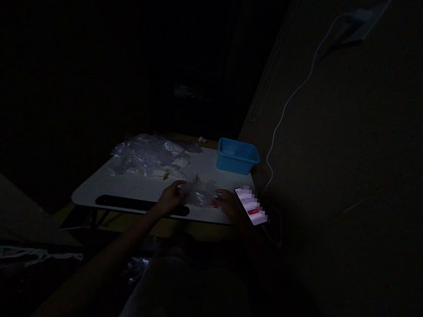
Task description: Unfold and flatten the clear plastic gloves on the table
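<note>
The room is very dark. On a small white table (127, 188) lies a clear plastic bag (201, 193) near the front edge. My left hand (173, 197) grips its left side, and my right hand (227, 203) holds its right side. Both hands rest on the tabletop with fingers curled on the plastic. A heap of clear plastic bags (147, 157) with a few pale flat pieces sits at the back left of the table.
A blue plastic tub (237, 156) stands at the table's back right corner. A lit phone (252, 205) lies at the front right edge, with a white cable (294, 94) running up the wall on the right. A dark slot (141, 204) runs along the table's front.
</note>
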### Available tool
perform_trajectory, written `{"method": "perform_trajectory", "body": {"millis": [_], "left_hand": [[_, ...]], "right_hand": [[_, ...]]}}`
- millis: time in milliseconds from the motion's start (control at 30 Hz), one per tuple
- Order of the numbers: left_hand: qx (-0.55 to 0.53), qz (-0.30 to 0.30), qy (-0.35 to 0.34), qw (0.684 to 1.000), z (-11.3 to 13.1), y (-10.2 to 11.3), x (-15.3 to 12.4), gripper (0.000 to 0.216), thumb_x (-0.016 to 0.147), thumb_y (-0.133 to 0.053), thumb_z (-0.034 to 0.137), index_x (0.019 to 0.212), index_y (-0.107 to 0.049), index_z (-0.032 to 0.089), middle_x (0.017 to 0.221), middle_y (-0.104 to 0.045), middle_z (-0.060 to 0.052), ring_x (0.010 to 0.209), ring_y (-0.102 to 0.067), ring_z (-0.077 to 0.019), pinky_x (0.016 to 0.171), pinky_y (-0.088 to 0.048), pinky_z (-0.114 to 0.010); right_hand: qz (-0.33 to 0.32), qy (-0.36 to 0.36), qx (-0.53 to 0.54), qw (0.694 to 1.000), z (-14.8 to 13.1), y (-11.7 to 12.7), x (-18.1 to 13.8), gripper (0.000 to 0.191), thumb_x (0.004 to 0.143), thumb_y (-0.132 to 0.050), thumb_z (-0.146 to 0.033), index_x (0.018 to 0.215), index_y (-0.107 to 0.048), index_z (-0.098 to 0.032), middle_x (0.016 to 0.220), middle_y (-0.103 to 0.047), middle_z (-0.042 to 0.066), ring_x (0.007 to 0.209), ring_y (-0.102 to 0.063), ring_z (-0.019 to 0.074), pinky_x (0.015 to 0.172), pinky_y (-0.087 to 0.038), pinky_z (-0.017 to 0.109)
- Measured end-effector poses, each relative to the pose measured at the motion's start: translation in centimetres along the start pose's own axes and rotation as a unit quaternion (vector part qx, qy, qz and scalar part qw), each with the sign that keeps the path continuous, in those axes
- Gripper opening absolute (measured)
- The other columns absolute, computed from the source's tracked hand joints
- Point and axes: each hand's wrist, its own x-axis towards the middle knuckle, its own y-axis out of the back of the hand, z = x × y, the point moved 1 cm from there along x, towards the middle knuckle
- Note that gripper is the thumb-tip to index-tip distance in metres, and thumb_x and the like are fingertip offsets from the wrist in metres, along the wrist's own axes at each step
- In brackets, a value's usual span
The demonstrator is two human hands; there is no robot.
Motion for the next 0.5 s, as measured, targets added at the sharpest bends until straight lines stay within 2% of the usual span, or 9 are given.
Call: {"method": "perform_trajectory", "body": {"millis": [200,300,500], "left_hand": [[0.103,0.016,-0.018,0.994,-0.1,1.0,0.4,0.051,0.065,-0.051,0.034,0.112,-0.047,0.015,0.058,-0.053,0.005,0.052,-0.052,-0.0118,0.051,-0.038,-0.022],[0.143,0.027,-0.004,0.989,-0.7,1.5,-0.4,0.05,0.065,-0.053,0.035,0.111,-0.048,0.017,0.06,-0.057,0.004,0.056,-0.056,-0.0135,0.055,-0.041,-0.023],[0.105,0.027,0.01,0.994,-1.6,0.9,-0.6,0.051,0.066,-0.054,0.034,0.113,-0.044,0.018,0.072,-0.065,0.0,0.067,-0.062,-0.0157,0.064,-0.045,-0.026]], "right_hand": [[0.005,0.05,-0.01,0.999,0.4,-0.1,0.6,0.032,0.068,-0.053,-0.015,0.1,-0.054,-0.018,0.058,-0.061,-0.003,0.056,-0.061,0.0136,0.056,-0.05,0.026],[0.02,0.041,-0.012,0.999,0.8,-0.3,0.8,0.032,0.067,-0.051,-0.012,0.098,-0.055,-0.018,0.057,-0.06,-0.003,0.055,-0.06,0.0128,0.057,-0.051,0.026],[0.024,0.036,-0.046,0.998,0.9,-0.4,1.3,0.035,0.065,-0.054,-0.014,0.099,-0.056,-0.019,0.064,-0.062,-0.001,0.058,-0.06,0.0146,0.056,-0.051,0.026]]}}
